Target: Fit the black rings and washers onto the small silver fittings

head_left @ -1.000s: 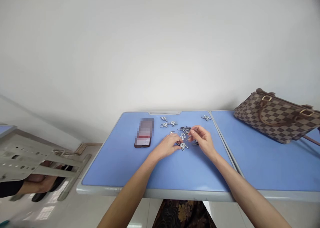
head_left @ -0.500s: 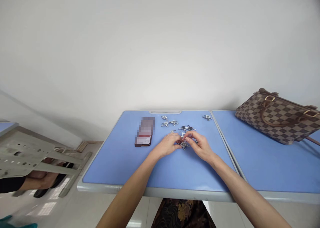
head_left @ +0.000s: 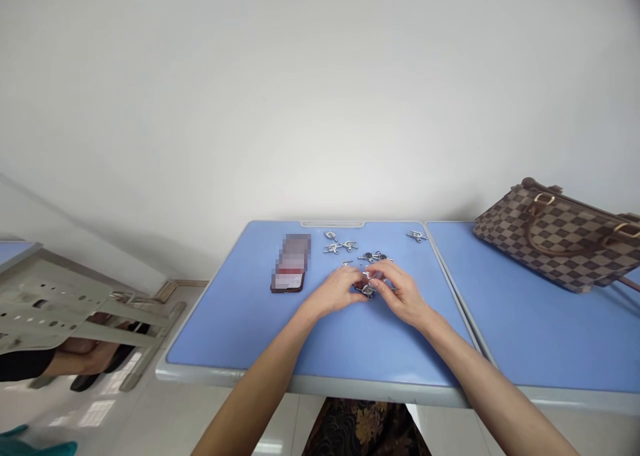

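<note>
Both my hands meet over a small metal clasp piece (head_left: 369, 290) on the blue table (head_left: 250, 329). My left hand (head_left: 336, 291) pinches it from the left with curled fingers. From the right, the fingertips of my right hand (head_left: 400, 291) close on the same piece. Several more small silver metal pieces (head_left: 340, 246) and a few dark ones (head_left: 374, 257) lie scattered just beyond my fingers. One lone piece (head_left: 417, 236) rests near the table's far right corner.
A phone (head_left: 291, 265) lies left of the metal pieces. A brown checkered handbag (head_left: 560, 243) stands on a second blue table (head_left: 540, 323) to the right. At the far left is a grey perforated frame (head_left: 60, 309), with another person's legs and shoes (head_left: 90, 363) beneath it.
My right hand has come left and down from a raised pinch to meet my left hand over the metal piece. My left hand has barely moved.
</note>
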`<state>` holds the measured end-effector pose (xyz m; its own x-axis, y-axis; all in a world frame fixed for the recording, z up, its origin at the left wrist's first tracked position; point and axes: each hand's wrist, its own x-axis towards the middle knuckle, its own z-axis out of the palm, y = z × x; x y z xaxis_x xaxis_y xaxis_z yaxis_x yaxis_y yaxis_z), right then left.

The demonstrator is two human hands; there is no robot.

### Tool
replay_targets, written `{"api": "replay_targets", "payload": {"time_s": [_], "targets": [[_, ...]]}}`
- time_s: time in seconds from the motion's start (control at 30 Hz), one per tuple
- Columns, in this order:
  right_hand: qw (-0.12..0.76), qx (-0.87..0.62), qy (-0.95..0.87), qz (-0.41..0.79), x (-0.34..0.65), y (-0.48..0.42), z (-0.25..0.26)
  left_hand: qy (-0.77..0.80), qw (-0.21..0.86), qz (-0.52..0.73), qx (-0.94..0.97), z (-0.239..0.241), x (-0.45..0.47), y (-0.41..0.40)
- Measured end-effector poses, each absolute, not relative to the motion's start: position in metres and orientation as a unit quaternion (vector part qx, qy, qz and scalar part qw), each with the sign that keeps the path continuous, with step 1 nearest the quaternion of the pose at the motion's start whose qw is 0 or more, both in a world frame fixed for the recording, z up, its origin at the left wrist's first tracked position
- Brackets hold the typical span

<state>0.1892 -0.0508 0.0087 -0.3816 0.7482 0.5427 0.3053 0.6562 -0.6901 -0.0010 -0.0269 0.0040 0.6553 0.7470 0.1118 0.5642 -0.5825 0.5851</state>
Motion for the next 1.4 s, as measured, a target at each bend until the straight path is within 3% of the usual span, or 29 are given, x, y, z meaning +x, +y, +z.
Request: {"api": "replay_targets", "payload": {"time_s": [0.3, 0.87, 1.13, 1.4], "targets": [[0.479, -0.369, -0.751, 0.263, 0.186, -0.053, 0.003, 0.380, 0.233, 0.174, 0.878, 0.000, 0.001, -0.026], [0.441, -0.322, -0.798, 0.255, 0.188, -0.051, 0.013, 0.360, 0.229, 0.184, 0.885, -0.008, 0.000, -0.024], [0.445, -0.326, -0.814, 0.182, 0.186, -0.052, 0.007, 0.361, 0.240, 0.180, 0.883, -0.001, 0.001, -0.028], [0.474, -0.368, -0.762, 0.242, 0.186, -0.051, 0.003, 0.383, 0.234, 0.171, 0.877, -0.007, 0.002, -0.026]]}}
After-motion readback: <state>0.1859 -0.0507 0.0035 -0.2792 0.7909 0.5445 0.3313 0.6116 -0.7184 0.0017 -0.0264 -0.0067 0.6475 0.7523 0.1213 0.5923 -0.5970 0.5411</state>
